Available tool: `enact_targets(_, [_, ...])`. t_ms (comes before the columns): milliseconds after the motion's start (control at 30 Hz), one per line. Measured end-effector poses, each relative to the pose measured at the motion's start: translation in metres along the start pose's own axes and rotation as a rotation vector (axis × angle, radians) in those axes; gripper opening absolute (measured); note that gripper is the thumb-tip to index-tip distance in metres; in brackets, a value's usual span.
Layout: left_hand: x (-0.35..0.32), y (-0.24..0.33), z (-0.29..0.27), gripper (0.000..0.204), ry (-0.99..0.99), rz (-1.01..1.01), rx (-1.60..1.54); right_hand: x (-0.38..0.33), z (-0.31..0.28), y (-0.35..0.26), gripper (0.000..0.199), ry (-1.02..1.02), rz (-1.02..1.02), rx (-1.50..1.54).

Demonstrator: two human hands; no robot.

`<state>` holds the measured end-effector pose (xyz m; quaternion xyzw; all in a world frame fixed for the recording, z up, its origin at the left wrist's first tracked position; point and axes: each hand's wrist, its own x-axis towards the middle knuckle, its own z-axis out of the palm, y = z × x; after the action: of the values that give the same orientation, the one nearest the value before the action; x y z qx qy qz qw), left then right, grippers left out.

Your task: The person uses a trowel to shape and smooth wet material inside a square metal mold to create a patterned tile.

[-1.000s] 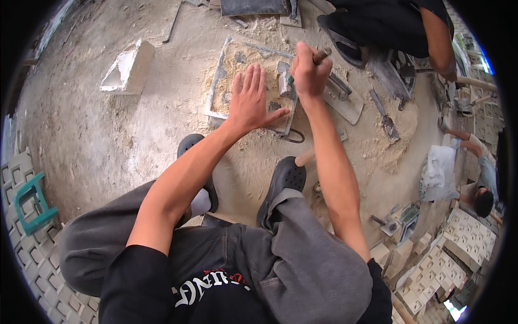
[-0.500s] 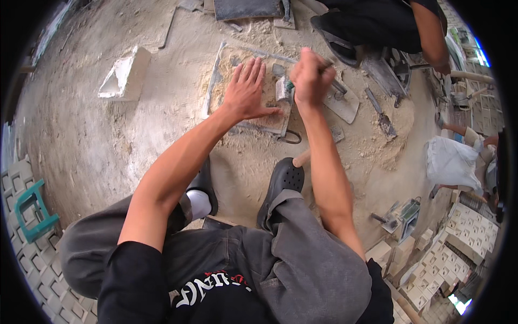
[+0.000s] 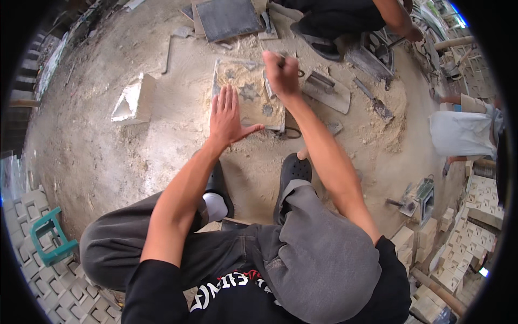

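Note:
My left hand (image 3: 229, 120), flat with its fingers spread, hovers at or rests on the near left part of a square framed mould (image 3: 275, 121); contact cannot be told. The mould is covered with sandy powder, and a grey star pattern (image 3: 249, 92) shows in it. Closed in a fist over the mould's right side is my right hand (image 3: 283, 76), gripping what looks like a brush (image 3: 269, 88); its pale head sticks out below the fist and the rest is mostly hidden. Right of the fist lies a flat metal trowel (image 3: 337, 98).
A narrow scraper (image 3: 376, 101) lies on a sand pile at right. A white block (image 3: 141, 100) stands at left, a dark slab (image 3: 229, 20) at the far side. A co-worker's arm (image 3: 396, 19) reaches in at top right. Patterned blocks (image 3: 450, 259) and a green stool (image 3: 53, 237) flank me.
The view has shifted. My left hand has drawn back toward the mould's near left, uncovering the star pattern. My right fist has moved left and away from me with the brush.

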<state>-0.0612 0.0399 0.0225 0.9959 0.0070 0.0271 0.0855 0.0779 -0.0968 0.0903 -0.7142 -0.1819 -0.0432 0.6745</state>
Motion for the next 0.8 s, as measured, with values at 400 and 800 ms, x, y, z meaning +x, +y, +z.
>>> enact_targets(400, [-0.08,0.01,0.009,0.119,0.115,-0.159,-0.02,-0.004,-0.003,-0.001,0.047,-0.094,0.073,0.054])
enact_targets(800, [-0.082,0.01,-0.027,0.114,-0.191,-0.169,0.039,-0.021,0.008,-0.011,0.049,-0.19,0.145,0.258])
